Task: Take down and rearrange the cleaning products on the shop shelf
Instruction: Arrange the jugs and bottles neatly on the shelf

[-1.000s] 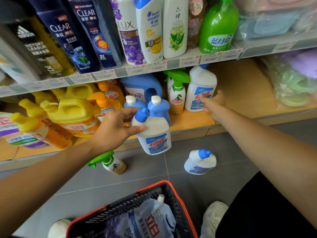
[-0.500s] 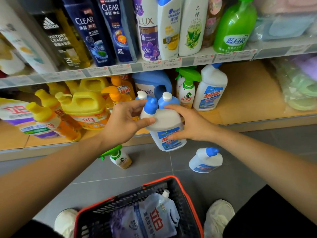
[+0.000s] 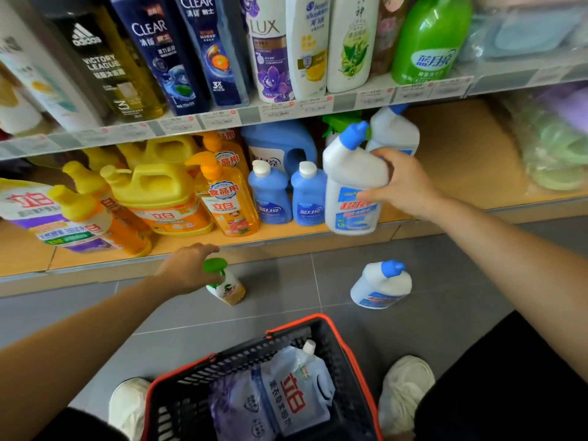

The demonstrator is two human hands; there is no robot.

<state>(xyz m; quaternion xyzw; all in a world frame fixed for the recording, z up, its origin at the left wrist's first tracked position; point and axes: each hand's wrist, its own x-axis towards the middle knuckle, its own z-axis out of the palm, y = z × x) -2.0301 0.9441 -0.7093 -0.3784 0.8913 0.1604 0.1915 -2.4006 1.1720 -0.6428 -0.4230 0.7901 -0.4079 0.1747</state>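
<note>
your left hand (image 3: 187,268) now off white bottle (image 3: 350,192), fingers (image 3: 206,249) spread over spray bottle (image 3: 227,288) on floor (image 3: 286,281); right hand (image 3: 404,186) fingers (image 3: 366,195) wrap white bottle; basket (image 3: 296,323) holds pouch (image 3: 286,396).

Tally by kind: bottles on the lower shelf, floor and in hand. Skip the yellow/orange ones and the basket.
White, blue-capped: 3 (held bottle in the right hand, shelf bottle, floor bottle)
Small blue, white-capped: 2 (left small bottle, right small bottle)
Green-trigger sprays: 2 (floor spray by the left hand, shelf spray mostly hidden)
Large blue jug: 1
Total: 8
</note>
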